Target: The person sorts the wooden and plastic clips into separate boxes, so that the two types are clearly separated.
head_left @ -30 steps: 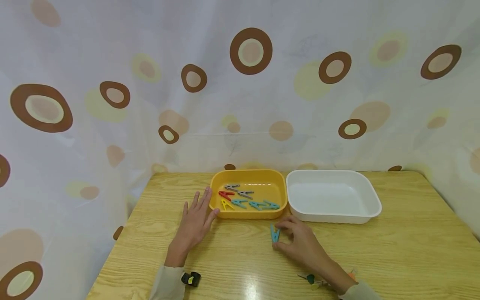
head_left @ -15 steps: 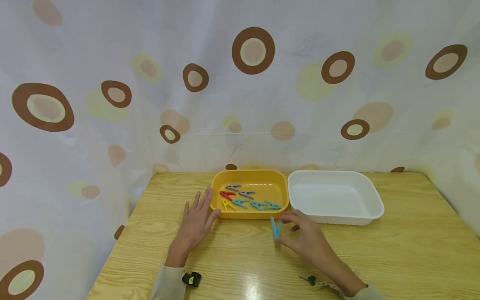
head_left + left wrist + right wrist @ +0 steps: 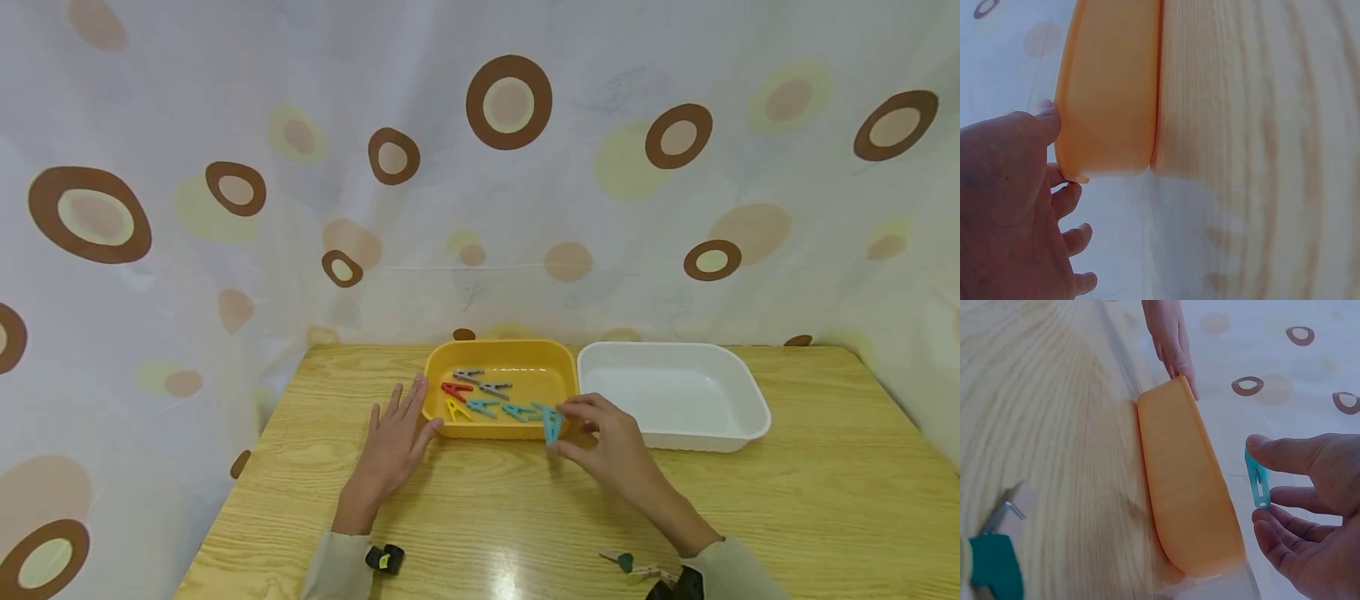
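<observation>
Between thumb and fingers my right hand (image 3: 618, 446) pinches a light-blue clothespin (image 3: 552, 424) over the near right rim of the yellow tray (image 3: 468, 431). The right wrist view shows that same clothespin (image 3: 1258, 480) in the air beside the tray wall. My left hand (image 3: 390, 450) lies with straight, spread fingers at the tray's left end, its thumb and a finger touching the rim. Inside the tray lie several clothespins: a red one (image 3: 455, 390), a yellow one (image 3: 456, 409), grey ones (image 3: 495, 389) and light-blue ones (image 3: 482, 407).
A white tray (image 3: 675, 440) stands right of the yellow one, nearly against it. On the near table, by my right forearm, lie a wooden clip with a green piece (image 3: 625, 562) and other small parts. A patterned curtain (image 3: 450, 208) hangs behind the table.
My right hand has lifted the light-blue clothespin from the table in front and carried it forward to the yellow tray's near rim. The left hand stays in place.
</observation>
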Tool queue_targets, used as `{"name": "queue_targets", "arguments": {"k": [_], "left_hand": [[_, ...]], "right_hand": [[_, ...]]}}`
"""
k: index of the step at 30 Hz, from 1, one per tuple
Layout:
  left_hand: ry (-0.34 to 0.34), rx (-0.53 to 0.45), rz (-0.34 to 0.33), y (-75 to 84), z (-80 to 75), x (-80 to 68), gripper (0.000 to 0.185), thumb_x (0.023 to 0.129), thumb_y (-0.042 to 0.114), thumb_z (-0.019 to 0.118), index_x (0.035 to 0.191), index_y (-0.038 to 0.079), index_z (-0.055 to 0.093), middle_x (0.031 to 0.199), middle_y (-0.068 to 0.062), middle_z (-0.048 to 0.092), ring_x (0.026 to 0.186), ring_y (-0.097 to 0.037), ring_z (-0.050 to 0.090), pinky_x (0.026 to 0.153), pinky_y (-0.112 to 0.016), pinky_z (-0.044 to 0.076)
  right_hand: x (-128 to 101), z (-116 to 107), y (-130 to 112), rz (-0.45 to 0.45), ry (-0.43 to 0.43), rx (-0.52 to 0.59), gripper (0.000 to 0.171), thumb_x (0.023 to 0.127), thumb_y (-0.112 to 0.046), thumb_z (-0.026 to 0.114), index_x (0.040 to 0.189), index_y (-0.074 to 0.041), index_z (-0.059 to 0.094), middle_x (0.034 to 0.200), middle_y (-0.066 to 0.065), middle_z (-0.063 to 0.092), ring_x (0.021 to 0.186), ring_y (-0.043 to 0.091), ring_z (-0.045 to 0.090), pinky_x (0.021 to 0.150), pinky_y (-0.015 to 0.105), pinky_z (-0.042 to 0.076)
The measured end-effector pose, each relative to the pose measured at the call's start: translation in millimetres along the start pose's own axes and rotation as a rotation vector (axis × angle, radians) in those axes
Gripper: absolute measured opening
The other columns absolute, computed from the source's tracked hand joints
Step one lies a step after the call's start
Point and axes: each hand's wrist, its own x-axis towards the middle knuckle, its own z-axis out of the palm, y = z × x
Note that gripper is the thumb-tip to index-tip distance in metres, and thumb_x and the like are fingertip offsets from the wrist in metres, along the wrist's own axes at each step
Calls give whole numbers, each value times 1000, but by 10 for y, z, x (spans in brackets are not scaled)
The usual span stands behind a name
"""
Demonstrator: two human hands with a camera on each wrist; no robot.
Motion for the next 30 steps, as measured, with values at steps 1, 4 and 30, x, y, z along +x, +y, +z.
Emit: {"name": "queue_targets", "arguments": {"k": [1,4,30], "left_hand": [[1,0,1,-4,1,-3,72,110,47,42,166,10,16,170,-4,18,155,-39,16,117,-72,10],[7,8,3,-18,7,-7,72,110,47,42,165,10,16,170,-5,18,155,-39,17,117,-72,11],[3,4,3,-47,23,9,72,110,49,40,166,10,16,170,-3,15,155,-39,15,117,-72,10]], "right_hand": [[26,5,10,-4,2,-5,45,76,-9,92,115,4,75,116,13,69,90,31,70,77,42,61],[105,23,47,-12,4,-29,43,77,-10,91,115,4,75,115,15,68,92,32,70,76,41,61],[652,236,261,127,-103,-15,47,85,-17,86,125,2,70,119,17,67,106,34,64,89,48,57]]}}
